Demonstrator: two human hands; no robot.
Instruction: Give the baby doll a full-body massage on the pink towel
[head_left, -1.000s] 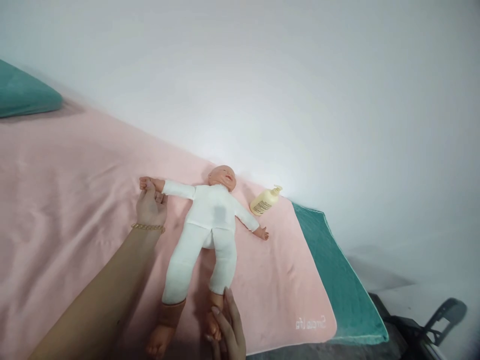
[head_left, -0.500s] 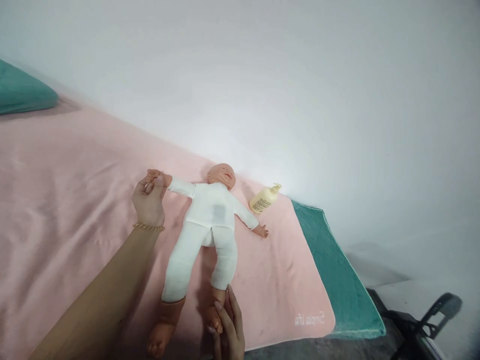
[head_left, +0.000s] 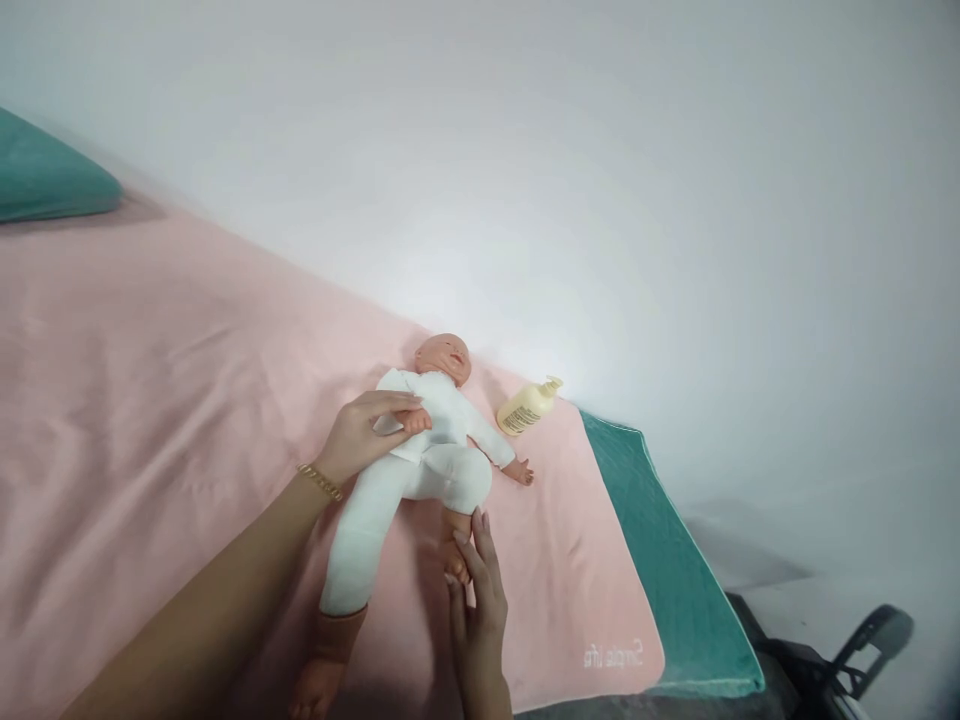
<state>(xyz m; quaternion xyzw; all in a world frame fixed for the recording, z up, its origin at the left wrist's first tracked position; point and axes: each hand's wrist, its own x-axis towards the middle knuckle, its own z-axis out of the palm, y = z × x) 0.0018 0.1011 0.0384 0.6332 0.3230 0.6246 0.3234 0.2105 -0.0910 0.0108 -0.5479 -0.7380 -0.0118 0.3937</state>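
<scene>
Baby doll, probably light and soft-bodied — best held by firmer ends: left hand pinches its fist, right hand grips its foot at six o'clock.

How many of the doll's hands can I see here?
2: one doll hand is in the person's left hand, over the white body; the other doll hand is out sideways near the bottle.
</scene>
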